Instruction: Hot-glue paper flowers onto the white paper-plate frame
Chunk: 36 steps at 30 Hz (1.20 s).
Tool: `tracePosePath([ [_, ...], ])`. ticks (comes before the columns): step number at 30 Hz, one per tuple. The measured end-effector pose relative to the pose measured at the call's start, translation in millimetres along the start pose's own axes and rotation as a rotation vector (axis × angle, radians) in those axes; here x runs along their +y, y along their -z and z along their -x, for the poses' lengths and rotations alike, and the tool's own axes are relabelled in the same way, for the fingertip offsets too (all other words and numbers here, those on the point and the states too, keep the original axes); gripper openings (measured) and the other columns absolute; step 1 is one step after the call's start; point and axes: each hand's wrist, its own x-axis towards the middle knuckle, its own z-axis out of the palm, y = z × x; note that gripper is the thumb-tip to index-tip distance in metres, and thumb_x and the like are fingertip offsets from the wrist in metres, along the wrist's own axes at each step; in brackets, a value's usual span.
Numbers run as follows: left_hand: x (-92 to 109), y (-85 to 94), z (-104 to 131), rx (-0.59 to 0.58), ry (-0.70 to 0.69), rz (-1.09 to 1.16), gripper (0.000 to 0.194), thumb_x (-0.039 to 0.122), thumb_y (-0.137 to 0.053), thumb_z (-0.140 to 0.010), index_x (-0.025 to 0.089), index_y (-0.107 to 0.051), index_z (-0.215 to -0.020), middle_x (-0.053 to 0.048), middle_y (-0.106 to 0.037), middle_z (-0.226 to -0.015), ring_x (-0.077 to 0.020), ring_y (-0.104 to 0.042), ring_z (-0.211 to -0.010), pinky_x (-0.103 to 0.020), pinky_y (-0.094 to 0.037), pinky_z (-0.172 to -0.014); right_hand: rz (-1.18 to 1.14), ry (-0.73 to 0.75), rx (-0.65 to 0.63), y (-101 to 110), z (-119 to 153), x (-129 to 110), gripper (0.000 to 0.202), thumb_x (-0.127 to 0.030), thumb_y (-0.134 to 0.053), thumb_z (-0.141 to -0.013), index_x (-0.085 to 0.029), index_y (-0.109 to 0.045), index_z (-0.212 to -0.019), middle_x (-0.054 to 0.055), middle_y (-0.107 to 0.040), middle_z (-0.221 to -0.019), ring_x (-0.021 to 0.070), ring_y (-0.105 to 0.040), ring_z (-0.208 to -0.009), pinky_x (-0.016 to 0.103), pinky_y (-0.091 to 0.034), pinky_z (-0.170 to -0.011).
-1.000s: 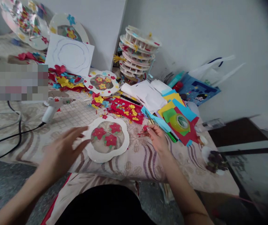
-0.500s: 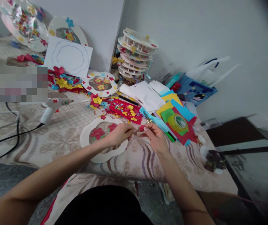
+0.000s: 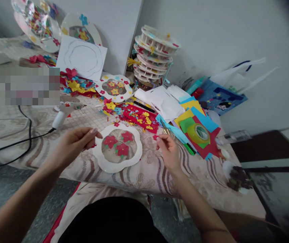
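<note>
In front of me lies a white scalloped frame with a clear middle, on which three red paper flowers with green leaves sit. My right hand is to the right of the frame, thumb and fingertips pinched on a small red paper flower. Over the frame's left edge is my left hand, its fingers closed together; what they hold, if anything, is hidden. A bit of red shows beneath that hand, and I cannot tell whether it is held.
A white glue gun stands at left, its black cord trailing over the tablecloth. Red, yellow and blue paper cutouts, coloured sheets and a tape roll lie beyond. A tiered white model and a blue bag stand behind.
My left hand has moved left, away from my right hand, uncovering the third red flower on the frame. The right hand still pinches its red piece. The view has shifted slightly.
</note>
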Motion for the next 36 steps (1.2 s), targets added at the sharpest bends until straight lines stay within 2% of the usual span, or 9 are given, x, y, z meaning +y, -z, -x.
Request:
tracePosePath([
  [2,-11,9.5,16,0.054,0.059,-0.087,0.043,0.054,-0.047,-0.081,0.015,-0.064,-0.080,0.004,-0.042,-0.050,-0.0077,-0.036,-0.048,-0.020,-0.025,-0.044,0.167,0.206,-0.174,-17,14,-4,0.007,-0.022,-0.055,-0.086,-0.021,-0.061,-0.089,0.003,-0.059,-0.085,0.0135,-0.057,-0.077,0.026,-0.048,-0.066],
  [6,-33,17.5,38,0.121,0.083,-0.198,0.041,0.055,-0.050,-0.080,0.017,-0.064,-0.083,0.002,-0.050,-0.054,-0.0105,-0.045,-0.053,-0.021,-0.033,-0.048,0.389,0.680,-0.509,-49,38,-5,0.019,-0.016,-0.047,-0.090,-0.020,-0.063,-0.099,0.007,-0.060,-0.089,0.0153,-0.057,-0.080,0.028,-0.050,-0.070],
  [8,-42,21.1,44,0.144,0.092,-0.206,0.040,0.054,-0.051,-0.079,0.017,-0.064,-0.086,0.002,-0.052,-0.057,-0.0115,-0.048,-0.056,-0.022,-0.037,-0.052,0.476,0.842,-0.601,-58,42,-2,0.022,-0.013,-0.043,-0.091,-0.017,-0.063,-0.101,0.008,-0.061,-0.090,0.0161,-0.057,-0.080,0.029,-0.051,-0.071],
  [10,-48,24.6,48,0.200,0.101,-0.210,0.040,0.054,-0.051,-0.079,0.017,-0.065,-0.089,0.001,-0.056,-0.060,-0.0123,-0.051,-0.059,-0.022,-0.039,-0.054,0.540,0.915,-0.652,-63,43,0,0.024,-0.013,-0.041,-0.092,-0.015,-0.062,-0.103,0.009,-0.062,-0.091,0.0166,-0.057,-0.082,0.029,-0.051,-0.072],
  [12,-51,25.6,52,0.250,0.102,-0.232,0.041,0.055,-0.053,-0.077,0.018,-0.065,-0.091,0.000,-0.059,-0.063,-0.0130,-0.052,-0.059,-0.022,-0.039,-0.054,0.579,0.931,-0.679,-64,43,2,0.024,-0.014,-0.042,-0.092,-0.016,-0.062,-0.105,0.009,-0.061,-0.092,0.0167,-0.056,-0.085,0.029,-0.051,-0.074],
  [14,-52,22.4,55,0.249,0.089,-0.265,0.041,0.055,-0.055,-0.075,0.018,-0.065,-0.090,-0.002,-0.063,-0.068,-0.0142,-0.053,-0.061,-0.023,-0.040,-0.054,0.603,0.932,-0.693,-63,43,2,0.023,-0.015,-0.043,-0.092,-0.016,-0.062,-0.106,0.009,-0.061,-0.092,0.0162,-0.057,-0.085,0.029,-0.051,-0.075],
  [21,-53,1.6,57,0.086,0.016,-0.261,0.036,0.051,-0.054,-0.077,0.018,-0.066,-0.088,-0.003,-0.069,-0.077,-0.0168,-0.058,-0.068,-0.025,-0.044,-0.062,0.635,0.991,-0.672,-67,48,4,0.021,-0.014,-0.046,-0.091,-0.016,-0.061,-0.105,0.008,-0.062,-0.091,0.0164,-0.057,-0.083,0.029,-0.051,-0.076],
  [31,-56,0.8,60,0.078,0.010,-0.249,0.037,0.051,-0.053,-0.078,0.018,-0.065,-0.089,-0.004,-0.070,-0.080,-0.0180,-0.060,-0.072,-0.026,-0.045,-0.063,0.671,0.954,-0.737,-71,51,6,0.018,-0.015,-0.049,-0.090,-0.019,-0.062,-0.102,0.007,-0.062,-0.089,0.0166,-0.057,-0.085,0.031,-0.051,-0.078],
  [36,-57,-1.6,68,0.101,-0.047,-0.324,0.032,0.048,-0.054,-0.079,0.019,-0.066,-0.088,-0.003,-0.069,-0.076,-0.0155,-0.057,-0.064,-0.025,-0.044,-0.059,0.575,0.894,-0.725,-63,53,5,0.026,-0.015,-0.047,-0.089,-0.018,-0.059,-0.112,0.009,-0.062,-0.097,0.0176,-0.057,-0.090,0.033,-0.052,-0.082],
])
